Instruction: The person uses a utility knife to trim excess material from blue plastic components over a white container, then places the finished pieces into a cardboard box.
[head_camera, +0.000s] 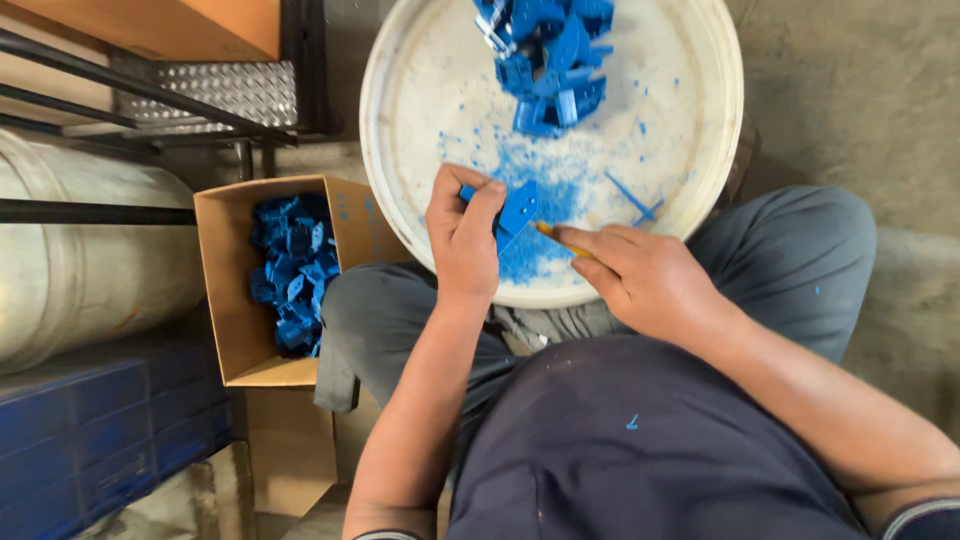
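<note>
One blue plastic part (517, 212) sits clamped in the left hand (463, 240), fingers closed around it, over the near edge of a round white tray (400, 120). Touching the part's edge is a thin yellow-handled tool (560, 240), on which the right hand (650, 280) is closed. Blue shavings (530, 190) lie beneath, more blue parts (548, 60) at the tray's far edge. Left, a cardboard box (225, 300) holds blue pieces (292, 270).

the left hand (462, 232) holds a blue part (517, 212) over a white tub (420, 80). the right hand (640, 275) pokes it with a yellow tool (560, 240). more blue parts fill a box (225, 290) beside the knee.
</note>
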